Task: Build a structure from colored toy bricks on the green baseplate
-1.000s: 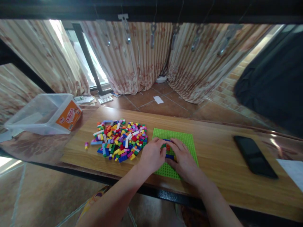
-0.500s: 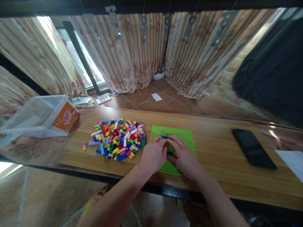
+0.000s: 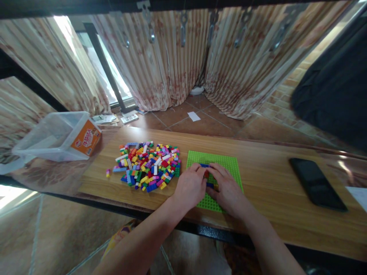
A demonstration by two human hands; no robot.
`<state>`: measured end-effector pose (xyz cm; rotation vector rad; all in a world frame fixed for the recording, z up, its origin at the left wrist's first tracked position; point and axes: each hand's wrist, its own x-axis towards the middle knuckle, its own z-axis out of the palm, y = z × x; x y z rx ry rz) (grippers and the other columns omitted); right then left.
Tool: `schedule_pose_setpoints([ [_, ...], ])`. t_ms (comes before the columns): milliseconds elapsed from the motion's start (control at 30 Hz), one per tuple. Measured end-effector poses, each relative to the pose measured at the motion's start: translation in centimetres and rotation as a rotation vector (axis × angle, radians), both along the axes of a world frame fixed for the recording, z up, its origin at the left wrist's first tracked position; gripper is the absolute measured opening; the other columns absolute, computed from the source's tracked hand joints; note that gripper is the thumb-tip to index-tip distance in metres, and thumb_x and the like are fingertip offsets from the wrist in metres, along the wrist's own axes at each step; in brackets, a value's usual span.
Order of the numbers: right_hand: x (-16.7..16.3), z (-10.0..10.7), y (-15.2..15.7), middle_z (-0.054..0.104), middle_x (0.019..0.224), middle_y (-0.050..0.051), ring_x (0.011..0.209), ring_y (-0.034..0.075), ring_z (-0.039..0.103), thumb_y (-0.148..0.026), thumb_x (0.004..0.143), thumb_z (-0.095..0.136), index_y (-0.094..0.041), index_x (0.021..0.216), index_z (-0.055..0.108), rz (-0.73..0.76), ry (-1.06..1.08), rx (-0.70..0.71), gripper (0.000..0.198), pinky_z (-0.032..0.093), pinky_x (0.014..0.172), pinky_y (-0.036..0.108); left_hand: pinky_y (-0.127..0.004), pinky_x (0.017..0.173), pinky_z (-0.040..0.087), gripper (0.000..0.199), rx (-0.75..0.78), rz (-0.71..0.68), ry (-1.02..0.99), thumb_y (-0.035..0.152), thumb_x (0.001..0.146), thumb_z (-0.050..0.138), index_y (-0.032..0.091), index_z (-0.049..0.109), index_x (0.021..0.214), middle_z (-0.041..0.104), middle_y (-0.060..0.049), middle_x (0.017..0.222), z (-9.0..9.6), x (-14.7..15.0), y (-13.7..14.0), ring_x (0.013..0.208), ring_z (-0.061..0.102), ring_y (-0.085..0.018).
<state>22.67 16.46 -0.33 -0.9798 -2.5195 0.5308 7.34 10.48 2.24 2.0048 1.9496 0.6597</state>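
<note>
Both hands work over a green studded baseplate (image 3: 211, 204) on the table. Blue building bricks (image 3: 204, 165) and a few red and yellow ones form a low structure on it, partly covered by my fingers. My left hand (image 3: 189, 186) is closed at the structure's left side, its fingertips bent down against the bricks. From the right, my right hand (image 3: 228, 188) curls around the same bricks, with thumb and fingers on either side of them. Exactly which brick each fingertip grips is hidden.
Left of the baseplate lies a pile of loose colourful bricks (image 3: 151, 165), with a small pink-and-yellow piece (image 3: 108, 173) apart from it. A clear plastic bin (image 3: 54, 147) with an orange label stands far left. A black phone (image 3: 317, 184) and white paper (image 3: 359, 196) lie right.
The whole view has shifted, so the table and its things appear a little further right. Both hands keep nearly the same place and grip on the bricks.
</note>
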Motion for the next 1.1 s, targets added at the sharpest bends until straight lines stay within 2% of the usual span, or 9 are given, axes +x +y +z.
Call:
schedule_pose_setpoints([
  [800,0.02,-0.04,0.13,0.052,0.138,0.012,0.13,0.03,0.046,-0.026,0.081,0.06,-0.022,0.129,0.054,-0.002,-0.001,0.012,0.049,0.04,0.108,0.054,-0.035,0.094,0.051,0.022,0.018,-0.005,0.0,0.014,0.09,0.047,0.018,0.057,0.109,0.058,-0.007,0.11,-0.39,-0.05,0.04,0.103,0.058,-0.02],
  [1100,0.03,0.05,0.21,0.051,0.138,0.011,0.131,0.029,0.045,-0.027,0.081,0.061,-0.021,0.129,0.054,0.0,-0.014,0.007,0.048,0.04,0.108,0.051,-0.036,0.094,0.051,0.023,0.0,-0.009,0.006,0.015,0.09,0.046,0.015,0.057,0.111,0.058,-0.009,0.111,-0.02,-0.06,-0.02,0.103,0.059,-0.022],
])
